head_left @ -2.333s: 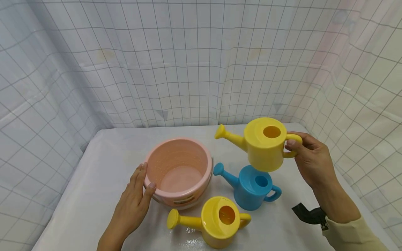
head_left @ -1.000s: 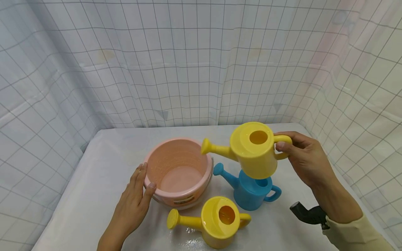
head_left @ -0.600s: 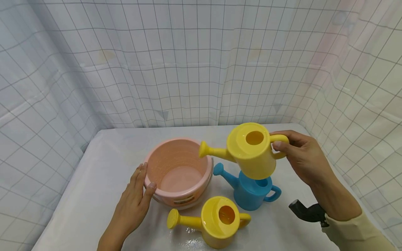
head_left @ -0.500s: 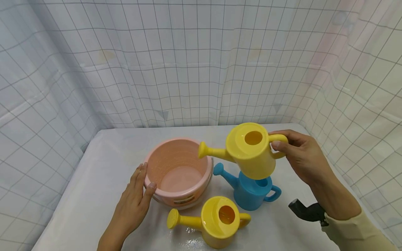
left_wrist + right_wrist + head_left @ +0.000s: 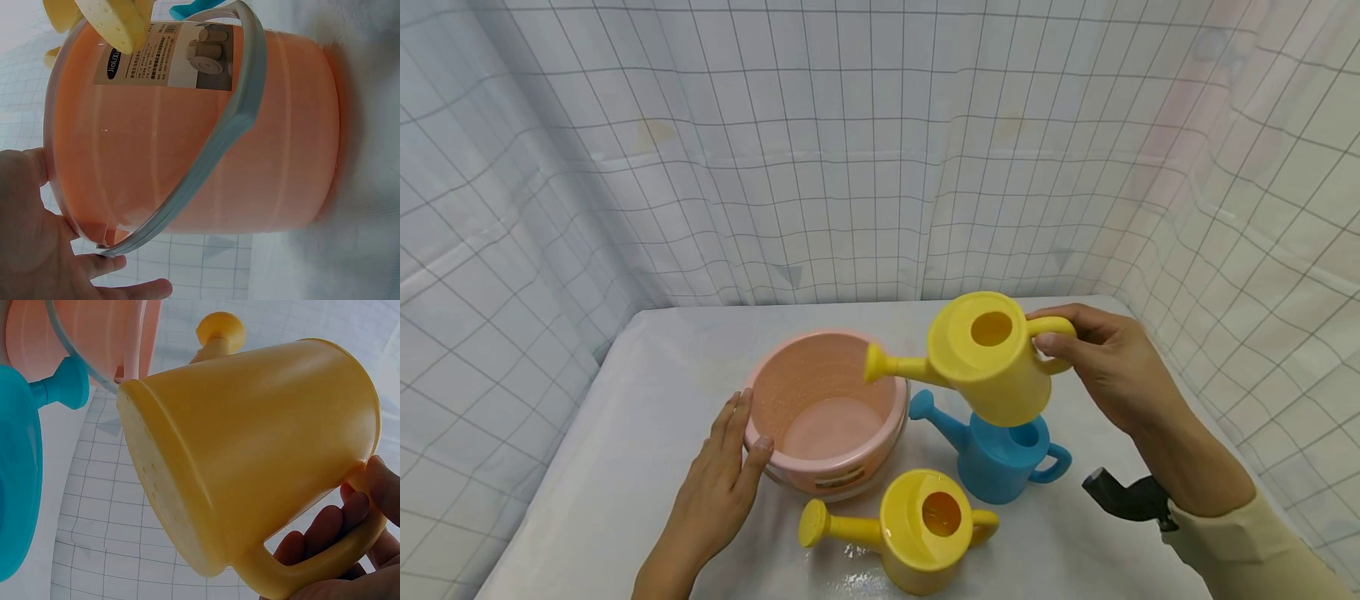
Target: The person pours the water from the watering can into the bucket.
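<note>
My right hand (image 5: pixel 1116 362) grips the handle of a yellow watering can (image 5: pixel 992 358), raised above the table and tilted slightly toward its spout. The spout's head hangs over the right rim of a pink bucket (image 5: pixel 827 454). On the bucket's left rim rests my left hand (image 5: pixel 718 479), its fingers extended along the outside. In the left wrist view, the bucket's grey handle (image 5: pixel 212 147) hangs down its side. A blue watering can (image 5: pixel 1000 462) stands below the raised one. Nearer the front stands a second yellow watering can (image 5: pixel 921 533), with liquid showing in its opening.
White table (image 5: pixel 602 450) under everything, with wet spots (image 5: pixel 857 575) beside the front can's spout. A white gridded curtain (image 5: pixel 880 167) encloses the back and sides. A black strap piece (image 5: pixel 1127 497) sticks out from the right wrist.
My right hand has carried the yellow watering can leftward, from above the blue can until its spout reached over the bucket's rim, tipping it slightly. My left hand has stayed put.
</note>
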A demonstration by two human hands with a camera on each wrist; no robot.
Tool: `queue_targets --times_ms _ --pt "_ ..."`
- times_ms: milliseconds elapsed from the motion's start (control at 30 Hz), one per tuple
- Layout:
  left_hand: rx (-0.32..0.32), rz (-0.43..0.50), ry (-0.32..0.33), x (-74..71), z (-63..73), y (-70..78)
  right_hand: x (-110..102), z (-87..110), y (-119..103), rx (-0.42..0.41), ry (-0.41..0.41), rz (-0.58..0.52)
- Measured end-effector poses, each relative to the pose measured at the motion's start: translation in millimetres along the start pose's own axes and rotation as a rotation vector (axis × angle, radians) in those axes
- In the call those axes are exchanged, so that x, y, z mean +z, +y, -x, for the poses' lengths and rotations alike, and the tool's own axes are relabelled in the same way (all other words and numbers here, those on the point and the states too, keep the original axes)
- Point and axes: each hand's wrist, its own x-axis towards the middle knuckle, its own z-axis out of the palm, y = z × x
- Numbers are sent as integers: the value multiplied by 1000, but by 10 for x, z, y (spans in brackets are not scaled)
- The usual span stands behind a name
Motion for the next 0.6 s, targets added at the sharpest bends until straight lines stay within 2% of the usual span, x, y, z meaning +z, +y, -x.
queue_targets --times_ms 200,600 --pt "-1 -2 1 1 -3 -6 19 -35 -28 20 -1 55" --pt "-8 0 -7 2 -10 -8 65 -97 -96 11 -17 87"
